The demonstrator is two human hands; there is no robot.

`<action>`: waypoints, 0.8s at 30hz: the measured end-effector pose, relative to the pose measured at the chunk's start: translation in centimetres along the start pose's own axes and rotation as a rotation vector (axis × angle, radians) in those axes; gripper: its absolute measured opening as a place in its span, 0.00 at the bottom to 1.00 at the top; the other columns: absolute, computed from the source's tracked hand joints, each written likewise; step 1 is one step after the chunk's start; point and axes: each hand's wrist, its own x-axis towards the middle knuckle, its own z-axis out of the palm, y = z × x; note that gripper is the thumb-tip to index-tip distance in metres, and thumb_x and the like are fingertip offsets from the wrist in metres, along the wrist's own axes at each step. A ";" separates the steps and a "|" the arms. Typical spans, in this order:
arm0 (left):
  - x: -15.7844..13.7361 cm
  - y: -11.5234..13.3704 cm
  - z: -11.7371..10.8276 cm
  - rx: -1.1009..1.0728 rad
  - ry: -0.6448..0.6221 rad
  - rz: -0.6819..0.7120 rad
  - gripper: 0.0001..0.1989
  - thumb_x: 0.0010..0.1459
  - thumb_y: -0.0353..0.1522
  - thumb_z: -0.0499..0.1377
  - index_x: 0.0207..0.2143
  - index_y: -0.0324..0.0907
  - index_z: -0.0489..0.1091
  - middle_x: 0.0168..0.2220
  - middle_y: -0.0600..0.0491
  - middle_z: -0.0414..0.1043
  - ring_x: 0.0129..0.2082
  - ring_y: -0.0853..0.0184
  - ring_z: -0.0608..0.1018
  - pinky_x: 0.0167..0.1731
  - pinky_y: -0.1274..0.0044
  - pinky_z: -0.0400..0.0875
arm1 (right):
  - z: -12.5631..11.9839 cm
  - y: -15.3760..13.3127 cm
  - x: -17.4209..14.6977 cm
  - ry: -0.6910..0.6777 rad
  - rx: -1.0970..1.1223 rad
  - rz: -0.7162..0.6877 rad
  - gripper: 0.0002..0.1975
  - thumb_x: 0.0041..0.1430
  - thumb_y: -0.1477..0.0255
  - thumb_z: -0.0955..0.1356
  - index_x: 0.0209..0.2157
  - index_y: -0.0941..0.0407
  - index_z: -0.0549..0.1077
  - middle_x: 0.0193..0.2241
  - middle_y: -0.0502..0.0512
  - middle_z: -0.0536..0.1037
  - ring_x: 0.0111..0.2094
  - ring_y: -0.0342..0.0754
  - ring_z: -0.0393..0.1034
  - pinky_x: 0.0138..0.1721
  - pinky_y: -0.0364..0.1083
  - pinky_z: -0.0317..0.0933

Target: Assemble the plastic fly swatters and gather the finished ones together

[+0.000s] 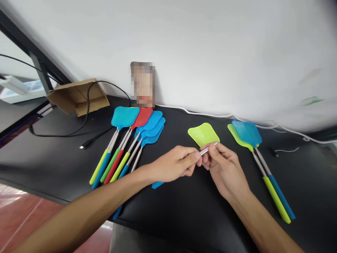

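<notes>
My left hand [179, 163] is closed around a slim metal rod [204, 151]. A blue handle [158, 185] sticks out below that hand, roughly in line with the rod. The fingers of my right hand [228, 168] pinch the rod near its far end, thumb on top. Just beyond my fingertips is a yellow-green perforated fly swatter head [204, 134]. Its lower edge is hidden by my hands, so I cannot tell whether it joins the rod or is held.
Several fly swatters [125, 117] with coloured handles lie side by side at left. Two more, blue [247, 133] and yellow-green [276, 200], overlap at right. Behind are an open cardboard box [79, 95], a black cable [88, 102], a pixelated upright object [143, 84] and a white cord [205, 114] along the wall.
</notes>
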 end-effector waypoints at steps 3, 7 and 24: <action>0.0 0.2 -0.1 -0.032 -0.032 -0.021 0.20 0.72 0.47 0.47 0.35 0.41 0.65 0.19 0.61 0.59 0.17 0.74 0.60 0.19 0.80 0.56 | -0.5 -0.4 0.2 0.058 0.013 -0.007 0.13 0.64 0.61 0.72 0.30 0.55 0.75 0.22 0.49 0.69 0.24 0.44 0.62 0.25 0.44 0.56; 0.0 0.4 -0.2 -0.090 -0.080 -0.060 0.20 0.71 0.46 0.48 0.34 0.42 0.64 0.18 0.61 0.58 0.17 0.74 0.59 0.17 0.82 0.54 | -2.0 -1.0 0.9 0.155 0.036 -0.072 0.11 0.63 0.63 0.73 0.32 0.55 0.75 0.22 0.47 0.66 0.23 0.42 0.59 0.24 0.44 0.54; -0.8 1.2 -2.1 -0.030 -0.320 -0.079 0.19 0.72 0.45 0.50 0.34 0.41 0.66 0.20 0.61 0.60 0.19 0.75 0.60 0.17 0.84 0.57 | -8.9 -6.3 1.6 0.606 0.280 -0.304 0.16 0.66 0.82 0.60 0.26 0.61 0.72 0.21 0.46 0.58 0.21 0.38 0.54 0.22 0.39 0.53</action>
